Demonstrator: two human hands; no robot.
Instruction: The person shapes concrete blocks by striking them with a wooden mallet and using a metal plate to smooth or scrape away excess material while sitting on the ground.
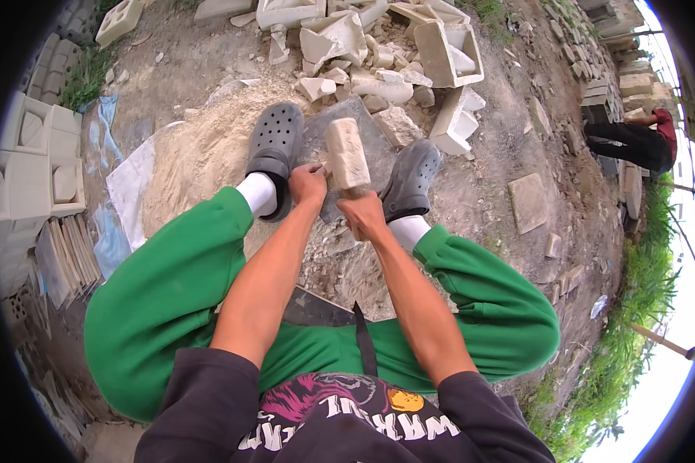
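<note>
My right hand (361, 212) is wrapped round the short handle of a mallet (347, 154), whose long, block-like head is coated in pale dust. The head points away from me, above a dark grey slab (316, 127) between my feet. Just left of the mallet, my left hand (308, 184) is closed with its fingers curled; what it holds, if anything, is hidden. Pale powder (201, 166) lies heaped beside the slab. A grey clog (274, 143) on my left foot and another clog (413, 177) on my right foot flank both hands.
Beyond the slab lies a pile of broken cream-coloured pieces (378, 81), with a hollow square block (449, 54) among them. Moulded blocks (35, 158) are stacked at left, near leaning thin boards (69, 258). A flat stone (528, 202) lies at right. Far right, another person (641, 143) bends over.
</note>
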